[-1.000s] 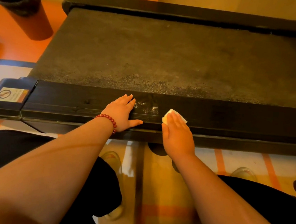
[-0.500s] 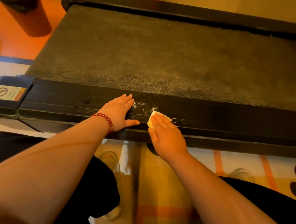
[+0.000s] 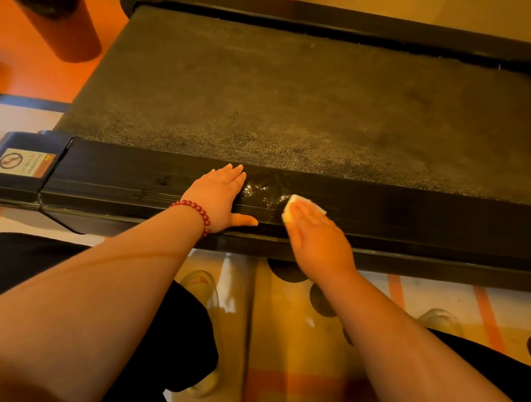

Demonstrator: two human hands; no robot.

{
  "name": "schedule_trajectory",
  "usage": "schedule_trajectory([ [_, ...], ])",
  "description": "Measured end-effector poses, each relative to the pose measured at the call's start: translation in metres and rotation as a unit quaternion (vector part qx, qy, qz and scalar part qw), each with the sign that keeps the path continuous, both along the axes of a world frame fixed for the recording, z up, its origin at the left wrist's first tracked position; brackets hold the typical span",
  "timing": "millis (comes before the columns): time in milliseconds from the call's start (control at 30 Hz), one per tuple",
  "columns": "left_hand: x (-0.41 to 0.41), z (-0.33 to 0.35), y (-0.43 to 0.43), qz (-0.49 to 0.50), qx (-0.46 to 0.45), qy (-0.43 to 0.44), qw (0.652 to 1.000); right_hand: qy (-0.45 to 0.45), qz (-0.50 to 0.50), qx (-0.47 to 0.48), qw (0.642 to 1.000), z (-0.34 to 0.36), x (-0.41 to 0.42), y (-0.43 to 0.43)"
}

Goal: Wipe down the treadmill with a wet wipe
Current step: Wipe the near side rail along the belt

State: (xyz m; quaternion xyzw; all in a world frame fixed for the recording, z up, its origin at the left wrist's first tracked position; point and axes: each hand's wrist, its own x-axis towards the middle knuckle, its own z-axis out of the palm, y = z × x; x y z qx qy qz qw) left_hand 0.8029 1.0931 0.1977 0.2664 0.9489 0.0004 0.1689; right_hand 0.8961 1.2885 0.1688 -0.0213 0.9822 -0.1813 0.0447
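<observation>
The wet wipe [image 3: 308, 204] is a small folded white pad lying on the near side rail [image 3: 424, 222] of the treadmill, just right of the frame's centre. It looks soft, limp and light, so it likely bunches or slides out unless it is pinned flat from above; pressing on its middle with the fingers spread should serve better than pinching an edge. The right hand [image 3: 319, 238] does this: fingers straight and together, laid flat over the wipe and pressing it to the rail, with only the far corners of the wipe showing past the fingertips. Just left of it, white flecks [image 3: 258, 193] glisten on the rail. Beyond these, the left hand [image 3: 217, 194] rests palm down on the rail, fingers extended, thumb out along the near edge, holding nothing, a red bead bracelet [image 3: 197, 209] on the wrist. Both forearms reach in from the lower frame. The dusty belt [image 3: 299, 107] fills the upper middle, with a round bin [image 3: 49, 8] at upper left.
</observation>
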Motion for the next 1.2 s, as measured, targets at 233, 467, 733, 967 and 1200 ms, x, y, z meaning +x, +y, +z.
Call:
schedule_trajectory([
  [233,-0.005,-0.002,-0.001,0.019,0.018,-0.026,0.999,-0.035,-0.032,0.003,0.999,0.006,-0.016,-0.015],
  [467,-0.006,0.000,0.000,0.024,0.029,-0.047,0.998,-0.041,-0.100,0.000,0.994,0.005,-0.021,0.004],
  [733,-0.007,0.001,0.001,0.025,0.025,-0.050,0.998,-0.041,0.032,-0.005,0.999,0.000,-0.028,-0.008],
  [967,-0.008,-0.007,-0.001,0.000,-0.002,0.002,1.000,-0.040,-0.054,0.002,0.998,0.004,-0.034,-0.007],
  [1200,-0.013,-0.007,-0.001,0.006,0.015,-0.025,1.000,-0.025,-0.082,0.002,0.996,0.004,-0.037,0.007],
])
